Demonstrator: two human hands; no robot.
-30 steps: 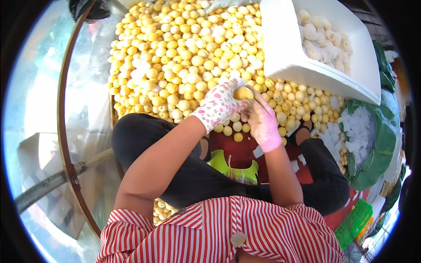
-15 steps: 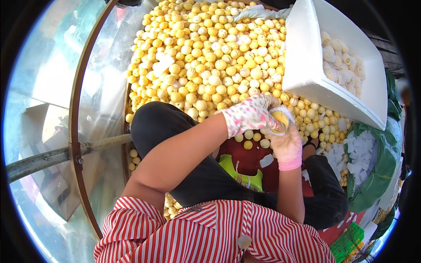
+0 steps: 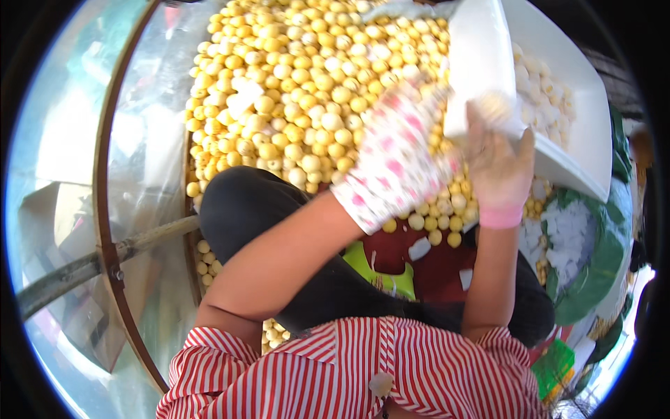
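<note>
My left hand (image 3: 394, 153), in a white glove with pink flowers, reaches over the large pile of small yellow round fruits (image 3: 307, 77). Its fingers stretch outward and are blurred; nothing shows in them. To its right, my right hand (image 3: 499, 167), in a thin pale glove with a pink cuff, is raised with its fingers spread. Just beyond its fingertips, a blurred round fruit in a pale wrapping (image 3: 494, 106) appears at the rim of the white foam box (image 3: 480, 63). Inside that box lie several fruits in white foam nets (image 3: 544, 87).
At right, a green bag (image 3: 597, 258) holds loose white foam nets (image 3: 569, 234). A bright green bag (image 3: 377, 272) lies between my legs on a dark red surface (image 3: 447, 258). Along the left run a curved brown metal bar (image 3: 105, 174), a pole (image 3: 160, 237) and clear plastic sheeting.
My hands have parted. The fruit held between them has moved up and right to the box rim with my right hand. My left hand has moved up over the pile.
</note>
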